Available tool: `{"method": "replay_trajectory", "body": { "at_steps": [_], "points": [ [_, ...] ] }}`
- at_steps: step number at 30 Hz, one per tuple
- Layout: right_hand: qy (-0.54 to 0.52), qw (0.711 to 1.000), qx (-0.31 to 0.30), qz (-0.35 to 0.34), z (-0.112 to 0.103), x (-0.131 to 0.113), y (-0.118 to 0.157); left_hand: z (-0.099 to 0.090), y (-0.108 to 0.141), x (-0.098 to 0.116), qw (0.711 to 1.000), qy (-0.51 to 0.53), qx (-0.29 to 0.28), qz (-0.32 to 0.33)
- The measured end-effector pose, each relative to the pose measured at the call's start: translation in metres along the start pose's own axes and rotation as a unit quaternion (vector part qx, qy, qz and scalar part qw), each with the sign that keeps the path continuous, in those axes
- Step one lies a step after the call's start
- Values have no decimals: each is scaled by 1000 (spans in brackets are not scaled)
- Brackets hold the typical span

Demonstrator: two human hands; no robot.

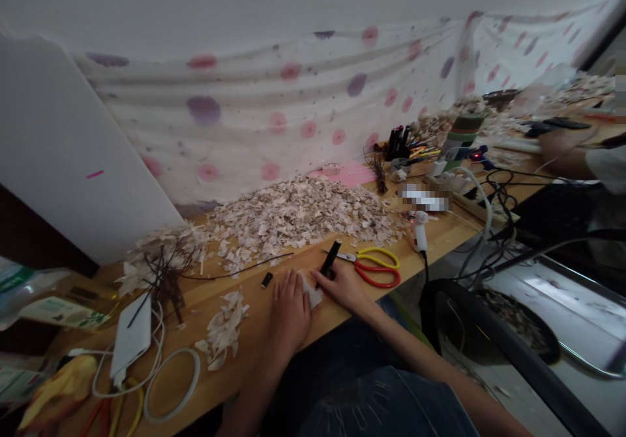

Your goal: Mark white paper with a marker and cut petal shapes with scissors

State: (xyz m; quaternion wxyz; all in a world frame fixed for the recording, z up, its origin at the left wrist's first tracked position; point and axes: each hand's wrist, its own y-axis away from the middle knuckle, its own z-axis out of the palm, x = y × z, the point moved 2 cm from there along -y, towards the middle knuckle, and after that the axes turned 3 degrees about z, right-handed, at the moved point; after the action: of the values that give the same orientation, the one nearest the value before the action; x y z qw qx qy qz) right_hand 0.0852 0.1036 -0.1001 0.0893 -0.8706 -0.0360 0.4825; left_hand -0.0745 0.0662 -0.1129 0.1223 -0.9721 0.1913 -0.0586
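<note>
Marker [331,259] in right fingers [323,282]; paper [312,292] beside left fingers [290,284].

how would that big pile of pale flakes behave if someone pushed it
The pile would probably spread rather than move as one: loose flakes lie scattered along its edge. They look thin, so they are likely light and perhaps fragile.

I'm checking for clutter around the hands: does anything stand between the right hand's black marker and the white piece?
Nothing visible does. The right hand holds the black marker at the white piece. The left hand covers only its left edge; the scissors lie off to the right.
</note>
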Motion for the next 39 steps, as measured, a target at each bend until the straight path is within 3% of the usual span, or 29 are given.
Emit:
{"method": "replay_trajectory", "body": {
  "at_steps": [12, 17, 39],
  "points": [
    [0, 1000, 26, 6, -1, 0, 0, 0, 0, 0, 1000, 0, -6, 3],
    [0, 1000, 2, -3, 1, 1, 1, 1, 0, 0, 1000, 0, -6, 3],
    [-7, 1000, 12, 1, 1, 5, 2, -2, 0, 1, 1000, 8, -6, -3]
  ]
}}
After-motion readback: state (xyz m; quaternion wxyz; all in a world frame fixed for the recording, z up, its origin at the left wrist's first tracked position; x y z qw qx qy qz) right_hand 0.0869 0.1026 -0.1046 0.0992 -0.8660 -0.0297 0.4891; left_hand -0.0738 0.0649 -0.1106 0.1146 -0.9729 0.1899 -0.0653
